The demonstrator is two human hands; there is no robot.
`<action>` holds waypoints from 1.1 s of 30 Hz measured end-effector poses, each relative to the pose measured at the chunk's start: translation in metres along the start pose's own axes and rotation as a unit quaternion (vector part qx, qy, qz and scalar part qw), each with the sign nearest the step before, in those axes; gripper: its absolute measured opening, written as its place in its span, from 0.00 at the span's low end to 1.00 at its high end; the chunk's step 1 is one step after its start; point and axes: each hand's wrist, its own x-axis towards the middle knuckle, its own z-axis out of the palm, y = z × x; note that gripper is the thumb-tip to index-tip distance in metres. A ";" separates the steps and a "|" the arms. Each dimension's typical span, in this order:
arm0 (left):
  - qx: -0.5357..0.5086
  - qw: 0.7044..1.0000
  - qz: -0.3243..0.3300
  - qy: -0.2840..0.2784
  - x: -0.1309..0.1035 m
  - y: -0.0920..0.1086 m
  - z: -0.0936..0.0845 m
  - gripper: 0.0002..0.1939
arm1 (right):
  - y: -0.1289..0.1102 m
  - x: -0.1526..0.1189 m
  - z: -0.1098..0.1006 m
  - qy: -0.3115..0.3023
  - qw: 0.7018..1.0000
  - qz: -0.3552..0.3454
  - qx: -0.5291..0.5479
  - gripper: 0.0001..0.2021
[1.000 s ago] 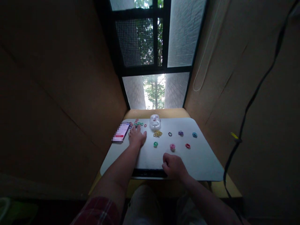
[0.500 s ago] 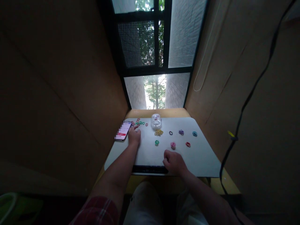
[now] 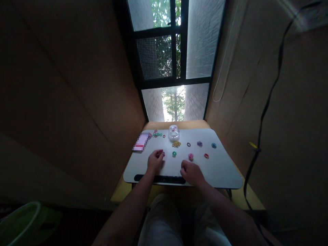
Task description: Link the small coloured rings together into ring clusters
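My left hand (image 3: 154,162) hovers over the left middle of the white folding table (image 3: 217,171), its fingers pinched on a small pinkish hair tie (image 3: 163,154). My right hand (image 3: 191,173) rests as a loose fist near the front edge; whether anything is inside it is hidden. Just beyond that hand lies a pink bunch of hair ties (image 3: 191,156). A green bunch (image 3: 174,154) sits between the hands, and a red one (image 3: 206,156) is off to the right. Farther back are a yellow pile (image 3: 176,144), a dark hair tie (image 3: 189,144), a purple bunch (image 3: 199,144) and a teal bunch (image 3: 213,145).
A clear plastic jar (image 3: 173,133) stands at the back middle. Mixed red and green hair ties (image 3: 156,135) lie at the back left beside a phone (image 3: 141,142). A black cable (image 3: 261,119) hangs at the right. A green tub (image 3: 28,222) is on the lower left.
My left hand has drawn back toward me from the mixed hair ties, with a small pinkish one in its fingers. My right hand stays closed in nearly the same place. The view has shifted slightly.
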 end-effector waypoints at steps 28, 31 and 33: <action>0.027 0.979 0.073 -0.187 -0.055 0.027 0.046 0.14 | 0.006 -0.003 0.005 0.048 0.997 0.010 0.054 0.09; 0.017 0.982 0.071 -0.176 -0.055 0.026 0.047 0.16 | 0.007 -0.003 0.007 0.048 0.998 0.006 0.045 0.10; 0.002 0.982 0.066 -0.179 -0.055 0.025 0.047 0.18 | 0.008 -0.002 0.007 0.048 0.998 0.000 0.043 0.11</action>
